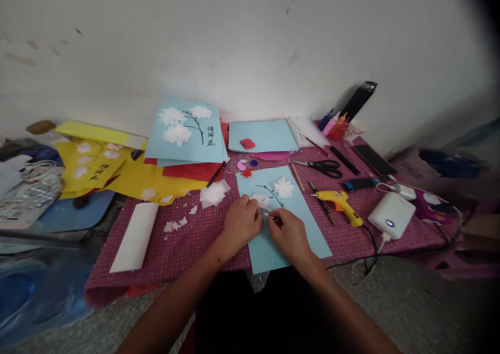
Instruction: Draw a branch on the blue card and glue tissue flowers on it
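Note:
Both hands work over a light blue sheet of paper [265,255] on the table, which bears a drawn dark branch and a fluffy white paper flower [284,188]. My left hand [242,219] is curled closed at the sheet's left side, beside a second white paper flower [262,202]; what its fingers hold, if anything, is hidden. My right hand [289,234] is closed in a pinch just right of it, with a small bit of white paper [266,214] at the fingertips. Left of the hands lie a stack of thin white paper [214,193] and torn white scraps [175,225].
A yellow glue gun [339,204], black scissors [326,167], and a white power bank [391,215] with cables lie at the right. A finished flower picture [185,127] leans at the back. A folded white sheet [135,237] is at front left, near yellow papers [144,179].

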Tool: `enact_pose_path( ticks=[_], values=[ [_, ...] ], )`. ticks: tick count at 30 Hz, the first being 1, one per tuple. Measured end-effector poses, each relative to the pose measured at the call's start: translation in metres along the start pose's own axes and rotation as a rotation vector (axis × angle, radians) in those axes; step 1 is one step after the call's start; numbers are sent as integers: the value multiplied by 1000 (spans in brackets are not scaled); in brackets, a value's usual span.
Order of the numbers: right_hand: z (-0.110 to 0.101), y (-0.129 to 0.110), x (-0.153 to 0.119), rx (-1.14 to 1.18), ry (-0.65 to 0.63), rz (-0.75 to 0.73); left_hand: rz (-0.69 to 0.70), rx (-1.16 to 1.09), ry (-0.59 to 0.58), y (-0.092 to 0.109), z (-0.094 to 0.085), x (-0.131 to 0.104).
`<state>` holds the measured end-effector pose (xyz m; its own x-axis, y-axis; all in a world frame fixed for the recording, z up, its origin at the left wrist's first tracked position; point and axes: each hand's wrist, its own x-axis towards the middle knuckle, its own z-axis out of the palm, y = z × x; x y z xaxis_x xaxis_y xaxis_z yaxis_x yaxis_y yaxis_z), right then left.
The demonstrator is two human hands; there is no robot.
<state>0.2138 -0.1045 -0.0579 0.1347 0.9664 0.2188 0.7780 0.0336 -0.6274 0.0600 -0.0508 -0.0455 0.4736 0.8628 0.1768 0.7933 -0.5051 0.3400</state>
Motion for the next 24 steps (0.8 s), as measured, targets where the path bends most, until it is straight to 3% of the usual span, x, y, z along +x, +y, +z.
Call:
enact_pose_path(
  ticks=[24],
  values=[
    [21,-26,18,-413,-75,33,42,-125,-34,-16,-1,1]
  ],
)
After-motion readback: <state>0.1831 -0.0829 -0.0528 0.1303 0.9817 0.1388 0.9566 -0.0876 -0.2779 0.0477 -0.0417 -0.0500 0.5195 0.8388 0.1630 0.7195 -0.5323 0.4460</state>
